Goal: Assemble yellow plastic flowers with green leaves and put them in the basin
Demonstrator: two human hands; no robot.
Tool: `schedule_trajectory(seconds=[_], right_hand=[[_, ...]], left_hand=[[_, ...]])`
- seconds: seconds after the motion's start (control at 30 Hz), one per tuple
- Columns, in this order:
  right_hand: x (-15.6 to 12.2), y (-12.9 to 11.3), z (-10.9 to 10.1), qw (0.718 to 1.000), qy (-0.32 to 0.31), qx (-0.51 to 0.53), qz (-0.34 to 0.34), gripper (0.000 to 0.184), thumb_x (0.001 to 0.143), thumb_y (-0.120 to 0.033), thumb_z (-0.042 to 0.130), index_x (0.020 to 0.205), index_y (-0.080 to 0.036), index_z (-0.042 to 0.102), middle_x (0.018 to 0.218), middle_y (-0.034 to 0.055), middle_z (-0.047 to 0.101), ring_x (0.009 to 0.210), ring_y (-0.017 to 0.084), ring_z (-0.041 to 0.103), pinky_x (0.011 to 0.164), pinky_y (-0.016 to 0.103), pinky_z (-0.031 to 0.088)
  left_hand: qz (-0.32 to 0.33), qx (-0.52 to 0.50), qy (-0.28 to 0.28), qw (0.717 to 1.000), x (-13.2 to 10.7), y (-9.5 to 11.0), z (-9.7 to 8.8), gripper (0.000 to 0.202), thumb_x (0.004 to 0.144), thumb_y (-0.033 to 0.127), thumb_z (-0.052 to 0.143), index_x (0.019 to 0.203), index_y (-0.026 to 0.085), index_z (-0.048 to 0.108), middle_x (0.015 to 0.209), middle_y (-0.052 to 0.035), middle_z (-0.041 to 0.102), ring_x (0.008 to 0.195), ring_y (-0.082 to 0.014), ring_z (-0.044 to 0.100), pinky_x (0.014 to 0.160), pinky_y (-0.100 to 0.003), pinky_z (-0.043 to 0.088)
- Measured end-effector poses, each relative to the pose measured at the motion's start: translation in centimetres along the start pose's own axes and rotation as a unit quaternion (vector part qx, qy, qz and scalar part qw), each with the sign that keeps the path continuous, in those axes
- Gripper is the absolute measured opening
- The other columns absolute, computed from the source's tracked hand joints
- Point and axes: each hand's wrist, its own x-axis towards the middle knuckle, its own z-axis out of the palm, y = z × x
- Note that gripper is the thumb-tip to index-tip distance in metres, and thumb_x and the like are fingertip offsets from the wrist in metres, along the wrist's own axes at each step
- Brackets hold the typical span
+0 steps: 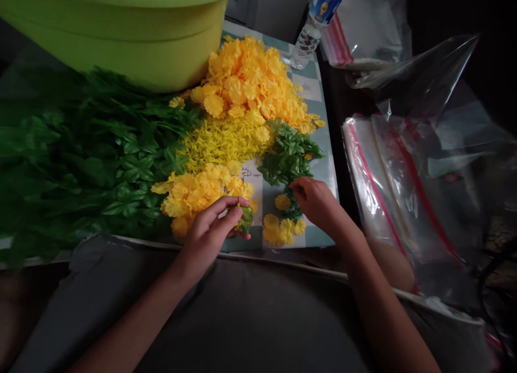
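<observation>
Here the left hand (210,230) is pinching a small green leaf piece (244,218) between thumb and fingers, while the right hand (319,201) is resting curled on dark green pieces (291,207) beside loose yellow flowers (278,230).

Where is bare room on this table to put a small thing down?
One bare patch of cloth lies between the near yellow flowers and the small green leaves. Another narrow strip runs by the bottle, along the right edge. The left side is crowded with the big leaf pile and basin.
</observation>
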Motion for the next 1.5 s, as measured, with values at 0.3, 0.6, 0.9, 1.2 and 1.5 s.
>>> schedule_trajectory(seconds=[0.3,0.6,0.9,1.2,1.5], right_hand=[[-1.3,-4.3,-0.7,0.845,-0.166,0.509,-0.013,0.010,0.079,-0.025,0.063,0.080,-0.014,0.061,0.061,-0.0025,0.059,0.049,0.007,0.054,0.048,0.021,0.043],[-1.9,-6.2,-0.7,0.711,-0.196,0.675,-0.035,0.004,0.080,-0.015,0.065,0.083,-0.017,0.067,0.060,-0.0035,0.061,0.046,0.006,0.055,0.046,0.019,0.045],[-2.3,-7.6,-1.3,0.669,-0.203,0.715,-0.007,0.004,0.080,-0.011,0.062,0.079,-0.014,0.064,0.068,-0.0002,0.062,0.056,0.007,0.059,0.056,0.021,0.047],[-2.5,-8.3,-1.2,0.742,-0.203,0.639,-0.022,0.015,0.077,-0.011,0.068,0.090,-0.015,0.061,0.064,-0.0020,0.064,0.056,0.008,0.061,0.057,0.021,0.049],[-2.6,-8.4,-0.9,0.818,-0.194,0.541,-0.016,0.016,0.075,-0.026,0.072,0.082,-0.014,0.064,0.062,-0.0017,0.061,0.054,0.009,0.057,0.054,0.023,0.046]], left_hand=[[0.074,0.088,-0.020,0.993,-0.5,-0.2,-0.5,0.018,0.084,0.034,0.060,0.092,0.020,0.066,0.102,-0.0035,0.063,0.089,-0.0167,0.061,0.068,-0.023,0.056],[0.165,0.154,-0.042,0.973,-0.8,-0.7,-1.3,0.012,0.088,0.024,0.055,0.095,0.022,0.064,0.100,-0.0014,0.060,0.097,-0.0133,0.057,0.079,-0.022,0.049],[0.167,0.168,-0.056,0.970,-1.1,-0.3,-1.6,0.013,0.089,0.025,0.055,0.095,0.020,0.065,0.100,-0.0046,0.060,0.101,-0.0164,0.055,0.084,-0.028,0.044],[0.198,0.163,-0.063,0.965,-1.2,-0.8,-1.9,0.014,0.089,0.023,0.056,0.099,0.023,0.065,0.100,-0.0028,0.059,0.100,-0.0152,0.055,0.087,-0.028,0.043],[0.214,0.204,-0.068,0.953,-1.2,-1.1,-1.8,0.015,0.089,0.022,0.054,0.100,0.020,0.064,0.099,-0.0036,0.059,0.100,-0.0161,0.055,0.089,-0.030,0.043]])
